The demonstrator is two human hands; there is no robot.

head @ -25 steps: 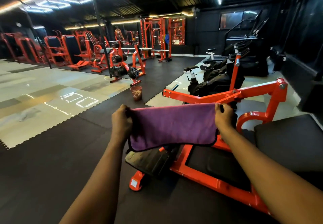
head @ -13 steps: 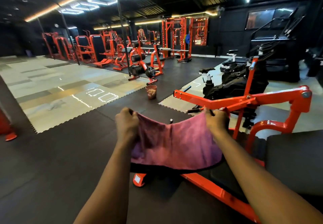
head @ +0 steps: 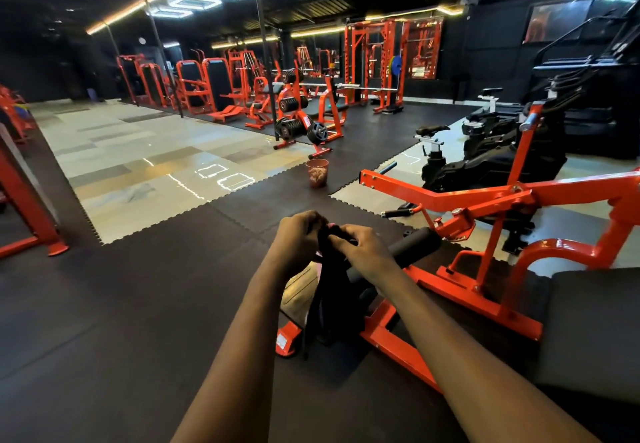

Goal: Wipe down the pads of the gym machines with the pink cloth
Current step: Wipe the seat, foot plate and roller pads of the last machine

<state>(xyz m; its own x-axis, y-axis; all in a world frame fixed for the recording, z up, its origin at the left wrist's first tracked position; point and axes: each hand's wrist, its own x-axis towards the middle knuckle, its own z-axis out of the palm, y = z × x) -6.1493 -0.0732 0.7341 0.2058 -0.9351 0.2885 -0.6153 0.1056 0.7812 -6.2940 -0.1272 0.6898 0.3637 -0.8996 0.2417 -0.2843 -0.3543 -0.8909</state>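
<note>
Two bare hands meet at the centre of the head view. The left hand [head: 299,235] and the right hand [head: 363,252] both curl their fingers round the gathered top of the pink cloth [head: 327,290]. The cloth hangs straight down between them in a narrow, shadowed fold. Just right of the hands, a black cylindrical foam roller pad [head: 415,245] sits on an orange steel machine frame [head: 485,207]. A wide flat black pad [head: 588,332] fills the lower right. A small brown bucket [head: 317,173] stands above the hands on the black rubber floor mat [head: 138,304].
</note>
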